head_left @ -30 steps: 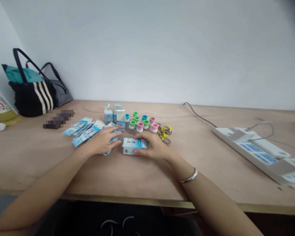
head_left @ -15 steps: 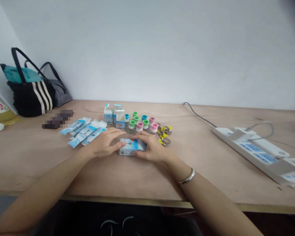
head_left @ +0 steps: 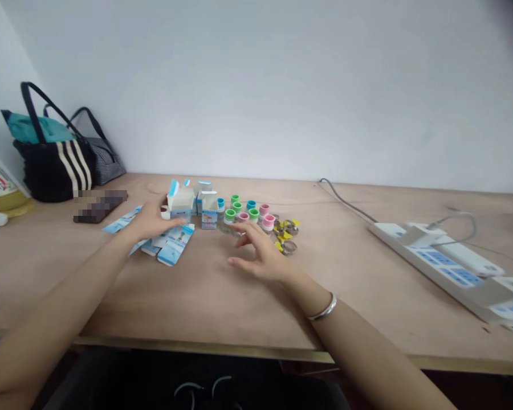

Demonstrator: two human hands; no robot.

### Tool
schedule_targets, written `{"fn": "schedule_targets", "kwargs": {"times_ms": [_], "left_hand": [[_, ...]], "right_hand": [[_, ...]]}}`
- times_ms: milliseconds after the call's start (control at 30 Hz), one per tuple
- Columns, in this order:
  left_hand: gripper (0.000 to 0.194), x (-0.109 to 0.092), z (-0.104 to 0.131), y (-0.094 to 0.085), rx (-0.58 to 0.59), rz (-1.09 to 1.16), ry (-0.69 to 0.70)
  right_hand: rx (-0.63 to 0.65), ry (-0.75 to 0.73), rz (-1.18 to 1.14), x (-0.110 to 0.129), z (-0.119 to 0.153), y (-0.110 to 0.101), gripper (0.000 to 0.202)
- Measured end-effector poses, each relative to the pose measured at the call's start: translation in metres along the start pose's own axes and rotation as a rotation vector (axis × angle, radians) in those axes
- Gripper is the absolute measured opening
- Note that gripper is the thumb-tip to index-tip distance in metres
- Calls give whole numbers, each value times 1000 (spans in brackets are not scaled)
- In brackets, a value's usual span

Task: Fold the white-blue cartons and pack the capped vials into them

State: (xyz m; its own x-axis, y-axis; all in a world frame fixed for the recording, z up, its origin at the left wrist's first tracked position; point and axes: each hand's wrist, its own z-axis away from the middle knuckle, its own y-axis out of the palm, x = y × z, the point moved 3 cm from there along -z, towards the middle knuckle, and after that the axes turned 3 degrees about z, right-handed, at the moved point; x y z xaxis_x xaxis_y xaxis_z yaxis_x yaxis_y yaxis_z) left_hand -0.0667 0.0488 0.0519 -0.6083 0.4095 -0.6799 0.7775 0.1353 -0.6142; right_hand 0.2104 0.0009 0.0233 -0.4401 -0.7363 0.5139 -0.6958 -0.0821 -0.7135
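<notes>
My left hand (head_left: 154, 220) has its fingers and thumb around an open-topped small blue-and-white cardboard box (head_left: 182, 212), held upright above the flattened boxes (head_left: 175, 245). Another upright open box (head_left: 209, 217) stands just to its right, with a further one (head_left: 204, 187) behind. My right hand (head_left: 259, 250) is open over the table, fingers apart and nothing in them. Close beyond its fingertips stand several small clear bottles with green, blue and pink tops (head_left: 253, 214). Round metal clamps with yellow tabs (head_left: 288, 246) lie right of the bottles.
A white power strip (head_left: 436, 265) with plugs and cables lies at the right. At the back left are a black striped bag (head_left: 53, 168) and a bottle of yellow liquid (head_left: 6, 196). A dark, partly blurred-out object (head_left: 100, 208) lies before the bags. The table's front edge (head_left: 196, 348) runs below my arms.
The box that lay between both hands has gone up and left in my left hand, now upright and open-topped. My right hand has let go and stays near the same spot, fingers spread.
</notes>
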Motion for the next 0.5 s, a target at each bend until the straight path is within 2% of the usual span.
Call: {"fn": "schedule_targets", "kwargs": {"times_ms": [67,167,267,400,500], "left_hand": [[63,8,-11,6,14,-27,-14],[63,18,-26,22,110,1,-52],[57,25,-37,37,162,-94,-101],[51,25,-42,44,149,-220,-118],[52,17,-36,37,55,-324,-133]], "right_hand": [[30,0,-4,1,1,2,62],[32,-2,-11,1,1,3,65],[13,-3,-15,0,1,4,70],[34,-4,-16,-1,2,4,73],[70,-2,4,0,2,4,67]]}}
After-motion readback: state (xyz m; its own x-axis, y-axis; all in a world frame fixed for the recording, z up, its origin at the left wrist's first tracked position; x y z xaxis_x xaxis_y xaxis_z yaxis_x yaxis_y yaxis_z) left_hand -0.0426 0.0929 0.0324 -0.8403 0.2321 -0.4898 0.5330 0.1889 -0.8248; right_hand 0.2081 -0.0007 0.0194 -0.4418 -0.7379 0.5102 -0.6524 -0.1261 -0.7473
